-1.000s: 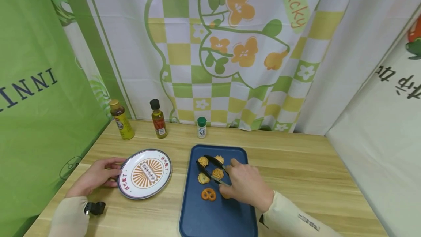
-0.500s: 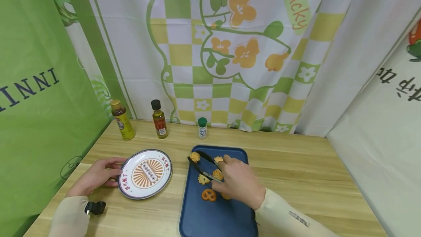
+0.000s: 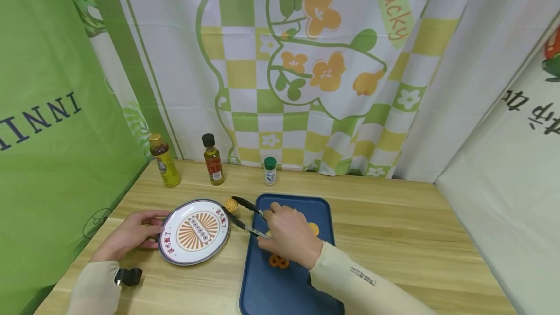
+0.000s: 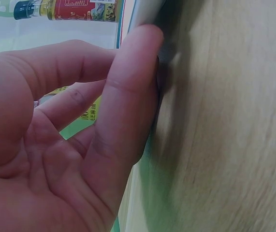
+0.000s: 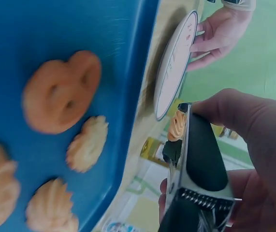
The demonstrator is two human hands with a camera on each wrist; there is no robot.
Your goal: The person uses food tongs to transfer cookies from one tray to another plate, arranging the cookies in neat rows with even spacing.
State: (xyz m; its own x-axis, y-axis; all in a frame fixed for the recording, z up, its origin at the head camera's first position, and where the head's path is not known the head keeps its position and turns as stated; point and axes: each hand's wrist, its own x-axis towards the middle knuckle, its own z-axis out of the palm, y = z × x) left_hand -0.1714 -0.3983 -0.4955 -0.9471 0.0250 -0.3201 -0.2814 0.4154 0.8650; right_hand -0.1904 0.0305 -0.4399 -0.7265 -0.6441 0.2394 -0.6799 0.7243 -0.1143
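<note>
My right hand (image 3: 289,232) reaches forward and to the left, the forearm in a cream sleeve running back toward the lower right. Its fingers (image 5: 234,108) and thumb are curled and squeezing, knuckles up, the back of the hand turned toward my head. My left hand (image 3: 129,233) lies low and well out to the left, palm down, its forearm in the same cream sleeve with a small black device at the wrist. Its fingers (image 4: 128,96) are nearly straight and lie close together, pointing right, their tips pressing sideways; the thumb sits tucked beside them. The two hands are well apart.
</note>
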